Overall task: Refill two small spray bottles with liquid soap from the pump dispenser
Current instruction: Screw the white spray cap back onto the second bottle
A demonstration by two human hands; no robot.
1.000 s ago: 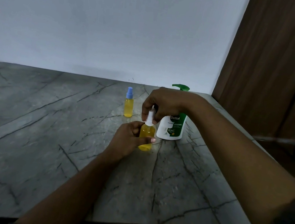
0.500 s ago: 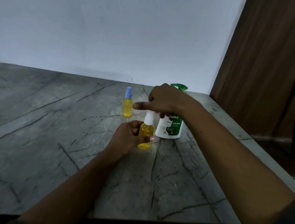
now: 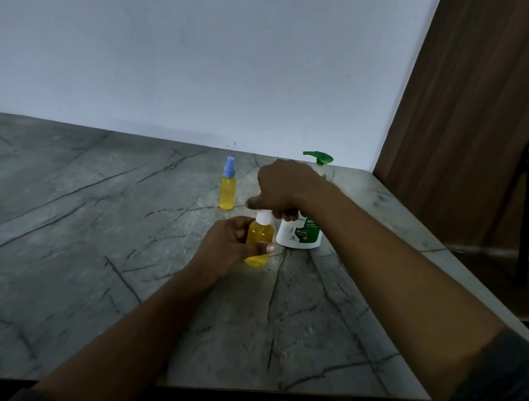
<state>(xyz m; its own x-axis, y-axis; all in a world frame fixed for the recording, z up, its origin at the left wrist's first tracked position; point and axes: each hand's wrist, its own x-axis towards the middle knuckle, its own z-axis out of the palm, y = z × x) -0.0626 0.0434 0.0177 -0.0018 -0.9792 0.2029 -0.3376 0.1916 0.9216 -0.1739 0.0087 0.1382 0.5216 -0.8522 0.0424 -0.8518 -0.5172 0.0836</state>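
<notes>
1. As the left hand (image 3: 233, 243) curls round one of them, the count on the grey veined table (image 3: 85, 209) is two small spray bottles and one pump dispenser (image 3: 300, 237). Two hands are in view.
2. Held is the white-capped spray bottle (image 3: 259, 240), which is full of yellow liquid. It sits near the table's middle, a little toward three o'clock.
3. Its long axis is upright, with the white cap (image 3: 263, 217) pointing straight up and the base down at the tabletop.
4. On the left hand, the fingers go behind the bottle's body and the thumb lies across its front, gripping it from the nine o'clock side.
5. From above, the right hand (image 3: 283, 189) closes on the white cap. Forefinger and thumb pinch its top, and the other fingers are curled in.
6. At about eleven o'clock from the held bottle, well apart from it, stands the blue-capped spray bottle (image 3: 227, 188). It is upright with its cap up, it also holds yellow liquid, and neither hand touches it.
7. At about two o'clock, just beside the held bottle, is the dispenser, partly hidden by the right wrist. Its white body stands upright, and the green pump spout points toward nine o'clock.
</notes>
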